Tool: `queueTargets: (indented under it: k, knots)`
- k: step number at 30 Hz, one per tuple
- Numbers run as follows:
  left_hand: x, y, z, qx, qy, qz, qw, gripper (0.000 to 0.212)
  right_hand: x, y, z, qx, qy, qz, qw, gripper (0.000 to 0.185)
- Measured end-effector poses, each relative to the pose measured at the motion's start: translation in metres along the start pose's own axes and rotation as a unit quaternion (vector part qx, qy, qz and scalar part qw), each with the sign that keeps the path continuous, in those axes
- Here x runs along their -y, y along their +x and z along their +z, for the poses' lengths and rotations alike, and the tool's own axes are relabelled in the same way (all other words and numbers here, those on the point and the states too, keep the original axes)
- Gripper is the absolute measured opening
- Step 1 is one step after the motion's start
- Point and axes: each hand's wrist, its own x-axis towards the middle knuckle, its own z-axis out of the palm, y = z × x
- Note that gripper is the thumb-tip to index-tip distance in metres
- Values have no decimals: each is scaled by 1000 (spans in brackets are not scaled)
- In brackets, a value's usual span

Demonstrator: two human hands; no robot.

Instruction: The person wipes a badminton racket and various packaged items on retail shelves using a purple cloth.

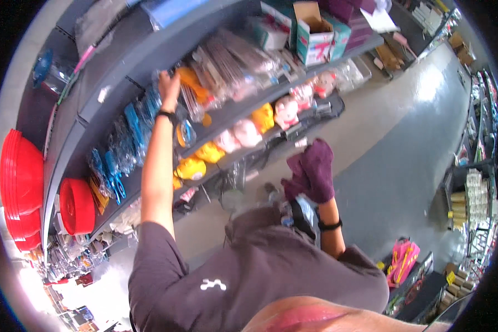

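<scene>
My left hand (pixel 169 87) reaches onto the upper grey shelf, its fingers among the packed goods. Right beside it lies an orange item (pixel 193 85), and on its other side are blue items in clear plastic (pixel 137 124). Blur hides whether the fingers grasp any of these. A purple cloth (pixel 319 166) covers my right hand (pixel 318 178), bunched around it in front of my body, away from the shelf; the fingers are hidden beneath it. Long plastic-wrapped packs (pixel 232 66) lie beyond the orange item.
Yellow (pixel 191 169) and pink (pixel 247 132) rounded figures line the lower shelf. An open carton (pixel 313 39) stands on the upper shelf. Stacked red plastic basins (pixel 20 178) and a red round container (pixel 78 206) are at the left. Across the grey aisle floor (pixel 382 174) stand more stocked shelves.
</scene>
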Motion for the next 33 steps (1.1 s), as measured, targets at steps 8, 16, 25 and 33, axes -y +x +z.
queueTargets:
  k: [8, 16, 25, 33]
  knots:
    - [-133, -104, -99, 120, -225, -33, 966, 10, -12, 12, -2, -39, 156, 50, 986, 54]
    - [-203, -263, -155, 384, -435, -202, 789, 14, -11, 32, 9, -98, -36, -4, 994, 53]
    - [-154, -317, -211, 364, -324, -152, 860, 38, 33, 33, 30, -117, -262, -109, 952, 51]
    - [-124, -354, -256, 301, -273, -217, 888, 36, 91, 13, 57, -41, -257, -179, 949, 45]
